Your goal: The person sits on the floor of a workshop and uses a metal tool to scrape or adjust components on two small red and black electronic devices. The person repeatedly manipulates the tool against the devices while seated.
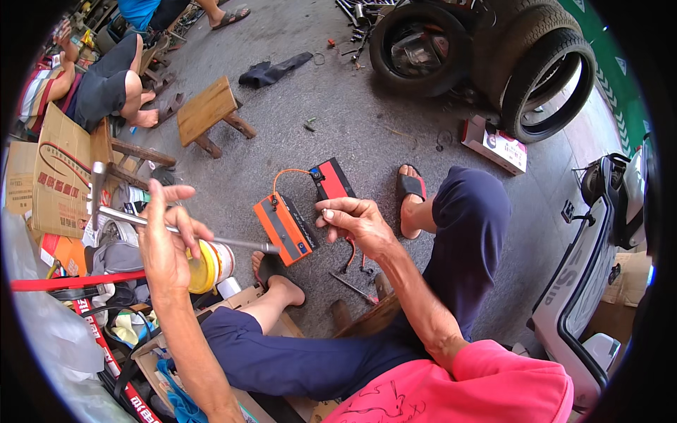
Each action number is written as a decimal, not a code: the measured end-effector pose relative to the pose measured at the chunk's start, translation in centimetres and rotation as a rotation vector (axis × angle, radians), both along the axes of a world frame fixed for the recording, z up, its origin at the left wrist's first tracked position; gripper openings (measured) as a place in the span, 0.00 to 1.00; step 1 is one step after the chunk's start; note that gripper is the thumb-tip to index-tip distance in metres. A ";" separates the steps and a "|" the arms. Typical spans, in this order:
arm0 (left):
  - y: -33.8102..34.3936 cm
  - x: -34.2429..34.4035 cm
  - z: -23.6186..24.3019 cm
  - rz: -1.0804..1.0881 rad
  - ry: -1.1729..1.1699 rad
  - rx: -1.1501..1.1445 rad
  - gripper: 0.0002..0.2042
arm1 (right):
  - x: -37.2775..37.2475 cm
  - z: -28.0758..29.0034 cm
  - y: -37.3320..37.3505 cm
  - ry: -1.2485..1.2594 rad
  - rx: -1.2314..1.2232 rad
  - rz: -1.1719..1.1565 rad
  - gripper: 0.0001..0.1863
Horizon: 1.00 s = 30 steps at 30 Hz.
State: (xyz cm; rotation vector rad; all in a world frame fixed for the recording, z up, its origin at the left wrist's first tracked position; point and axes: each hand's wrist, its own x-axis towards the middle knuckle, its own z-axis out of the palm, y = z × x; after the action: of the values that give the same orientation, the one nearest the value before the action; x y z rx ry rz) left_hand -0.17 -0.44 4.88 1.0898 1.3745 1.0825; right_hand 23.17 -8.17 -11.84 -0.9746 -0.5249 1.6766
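Note:
A long metal T-handle wrench [240, 242] lies across my left hand [169, 233], its crossbar to the left and its tip over the orange battery. Some fingers curl around the shaft while others stretch out. My right hand [360, 224] is closed in a pinch on a small metallic piece [328, 213], too small to name. On the ground beyond my hands stand an orange-and-grey battery [283, 229] and a red-and-black battery [333, 180]. An orange wire [285, 171] joins their terminals. Dark leads with metal ends [350, 255] lie near my right forearm.
A wooden stool [206, 111] stands ahead to the left, near seated people. Cardboard [62, 176], a yellow-lidded tub [204, 266] and clutter crowd my left side. Tyres [421, 49], a white-and-red box [495, 146] and a white scooter [578, 282] are at right.

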 end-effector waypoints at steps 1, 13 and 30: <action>-0.1 -0.7 -0.7 -0.027 -0.007 -0.034 0.23 | -0.6 0.4 -0.1 0.065 0.000 0.010 0.12; -3.8 2.1 -3.3 -0.205 -0.372 -0.521 0.07 | -3.0 6.0 -0.6 0.293 0.125 0.091 0.11; -4.9 3.2 -5.0 -0.315 -0.266 -0.478 0.07 | -3.6 6.7 -1.0 -0.139 0.273 -0.075 0.07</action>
State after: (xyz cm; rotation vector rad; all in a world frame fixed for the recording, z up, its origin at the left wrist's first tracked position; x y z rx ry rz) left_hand 3.04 -5.30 -0.17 0.7459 1.1227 0.5998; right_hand 19.60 -9.15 -5.16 -0.9022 -0.7784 1.4327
